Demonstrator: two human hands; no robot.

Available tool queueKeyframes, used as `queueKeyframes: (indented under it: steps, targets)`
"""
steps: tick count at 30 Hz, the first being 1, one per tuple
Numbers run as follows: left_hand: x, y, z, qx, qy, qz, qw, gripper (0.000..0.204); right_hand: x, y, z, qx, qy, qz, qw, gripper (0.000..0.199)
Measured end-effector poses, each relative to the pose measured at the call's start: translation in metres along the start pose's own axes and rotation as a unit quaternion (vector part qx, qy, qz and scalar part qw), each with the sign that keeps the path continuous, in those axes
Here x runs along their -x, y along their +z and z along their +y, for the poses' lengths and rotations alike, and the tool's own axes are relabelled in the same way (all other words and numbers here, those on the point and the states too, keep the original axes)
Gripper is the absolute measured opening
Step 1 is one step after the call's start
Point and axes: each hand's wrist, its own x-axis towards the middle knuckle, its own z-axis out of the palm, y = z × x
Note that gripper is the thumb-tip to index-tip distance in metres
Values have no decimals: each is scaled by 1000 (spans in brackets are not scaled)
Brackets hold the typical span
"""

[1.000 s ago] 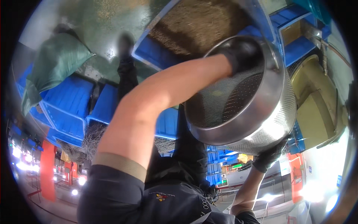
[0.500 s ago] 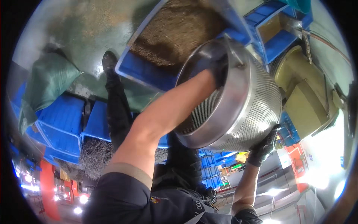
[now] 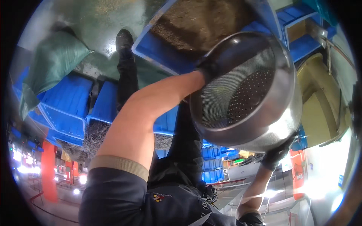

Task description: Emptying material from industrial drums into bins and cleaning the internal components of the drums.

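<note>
A large round metal basket (image 3: 245, 130) with perforated walls hangs tilted in front of me, its smooth rim facing toward me. The visible part of its inside shows mesh and a dark perforated bottom, with no load to be seen. My left hand (image 3: 210, 71), in a black glove, is closed at the rim's left side; its fingers are partly lost in shadow. Against the outer wall, low on the right, my gloved right hand (image 3: 278, 155) holds the basket from beneath. Behind the rim stands a blue bin (image 3: 154, 52) of brown granular material (image 3: 188, 22).
Several blue crates (image 3: 68, 103) stand at left, some with dark wiry material (image 3: 98, 135). A green sack (image 3: 56, 66) lies over them. An olive machine housing (image 3: 320, 101) is close at right, below another blue container (image 3: 301, 47). My leg (image 3: 126, 71) stretches across the floor.
My left hand has come out of the basket's inside to its left rim. The basket has turned its opening more toward me, with my right hand still beneath it.
</note>
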Motion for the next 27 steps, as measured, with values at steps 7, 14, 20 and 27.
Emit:
queueKeyframes:
  steps: [7, 14, 20, 27]
  targets:
    - [-31, 28, 2, -406, 273, -207, 847, 36, 7, 3, -6, 245, -4, 23, 969, 51]
    - [-30, 54, 26, -113, 218, 62, 967, 32, 25, -24, 37, 149, 38, 21, 988, 44]
    - [-82, 83, 76, -91, 205, -80, 971, 27, 25, -26, 51, 264, -55, -56, 961, 46]
    - [-149, 136, 105, -7, 282, 75, 956, 29, 63, -68, 69, 213, 14, -62, 975, 46]
